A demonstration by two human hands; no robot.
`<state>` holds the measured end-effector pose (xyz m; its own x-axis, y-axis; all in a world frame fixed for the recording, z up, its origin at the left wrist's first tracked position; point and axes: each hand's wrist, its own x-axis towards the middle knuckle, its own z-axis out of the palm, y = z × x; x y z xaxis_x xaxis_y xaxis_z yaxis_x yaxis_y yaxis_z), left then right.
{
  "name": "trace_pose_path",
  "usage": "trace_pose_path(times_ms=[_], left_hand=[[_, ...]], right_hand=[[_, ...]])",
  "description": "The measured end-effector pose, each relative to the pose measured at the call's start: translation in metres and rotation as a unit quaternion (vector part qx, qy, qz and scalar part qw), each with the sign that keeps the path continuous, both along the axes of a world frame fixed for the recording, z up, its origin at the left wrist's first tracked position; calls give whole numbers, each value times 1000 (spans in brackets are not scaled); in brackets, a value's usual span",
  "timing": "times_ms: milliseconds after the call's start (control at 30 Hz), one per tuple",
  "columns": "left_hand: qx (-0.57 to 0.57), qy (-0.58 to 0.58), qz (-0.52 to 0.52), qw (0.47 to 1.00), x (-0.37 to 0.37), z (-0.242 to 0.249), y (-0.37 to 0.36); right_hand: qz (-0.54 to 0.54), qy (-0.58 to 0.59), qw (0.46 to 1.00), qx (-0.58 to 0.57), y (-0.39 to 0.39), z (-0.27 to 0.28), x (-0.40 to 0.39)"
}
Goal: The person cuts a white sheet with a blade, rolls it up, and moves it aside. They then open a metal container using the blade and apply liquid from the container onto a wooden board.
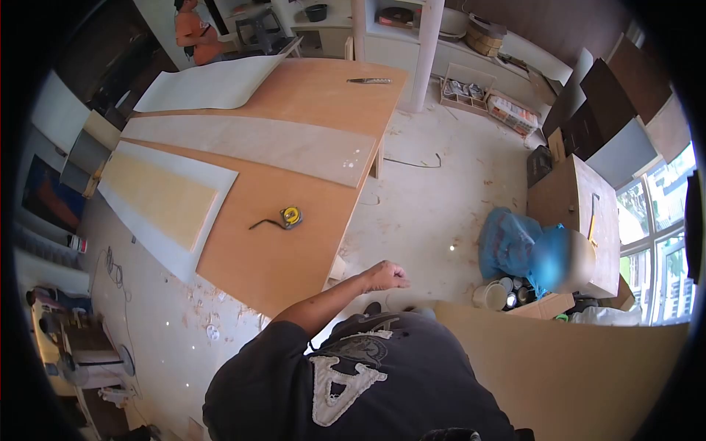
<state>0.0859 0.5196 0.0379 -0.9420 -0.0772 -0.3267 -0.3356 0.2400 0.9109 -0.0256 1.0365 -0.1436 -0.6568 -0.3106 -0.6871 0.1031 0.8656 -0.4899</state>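
My left hand [386,276] is held out in front of my chest, over the floor just off the table's near corner. Its fingers are curled in, and nothing shows sticking out of them. My right hand is out of view. Nearest to the left hand is the large brown table [272,257]. A yellow tape measure [291,216] lies on it, with its black strap stretched to the left. Farther back are a long pale board [257,140], a white sheet [213,82] and a yellowish panel [158,195] on another white sheet. A knife-like tool [369,81] rests near the far right corner.
A brown panel edge [544,367] runs along my right side. Blue plastic bags [507,242], a white bucket [490,296] and cans stand beyond it, by a wooden cabinet [551,195]. Shavings and a cord [412,163] lie on the floor. A person in orange [197,33] stands far left.
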Motion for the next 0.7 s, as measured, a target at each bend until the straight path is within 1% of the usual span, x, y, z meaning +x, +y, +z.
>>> trace_pose_path(times_ms=[100, 200, 267, 300, 333, 433, 533, 633, 700], left_hand=[[68, -57, 101, 991, -59, -8, -23], [82, -74, 171, 979, -108, -18, -44], [66, -84, 173, 979, -131, -45, -58], [56, -84, 173, 980, -148, -51, -67], [57, -97, 193, 975, -159, -43, -71], [26, -167, 200, 965, -196, -12, -90], [-38, -92, 229, 968, -236, -7, -120], [-79, -23, 337, 938, -264, -1, -154], [-111, -18, 369, 923, -284, 16, -176]], right_hand=[[12, -8, 1000, 11, -20, -7, -41], [50, -18, 998, 15, -47, -25, -99], [82, -21, 996, 15, -67, -34, -147], [96, -22, 995, 15, -78, -37, -176], [106, -20, 994, 14, -87, -39, -204], [131, -5, 991, 7, -121, -43, -302], [159, 29, 987, -13, -158, -55, -404], [171, 79, 981, -41, -195, -85, -500], [166, 116, 976, -79, -228, -117, -557]])
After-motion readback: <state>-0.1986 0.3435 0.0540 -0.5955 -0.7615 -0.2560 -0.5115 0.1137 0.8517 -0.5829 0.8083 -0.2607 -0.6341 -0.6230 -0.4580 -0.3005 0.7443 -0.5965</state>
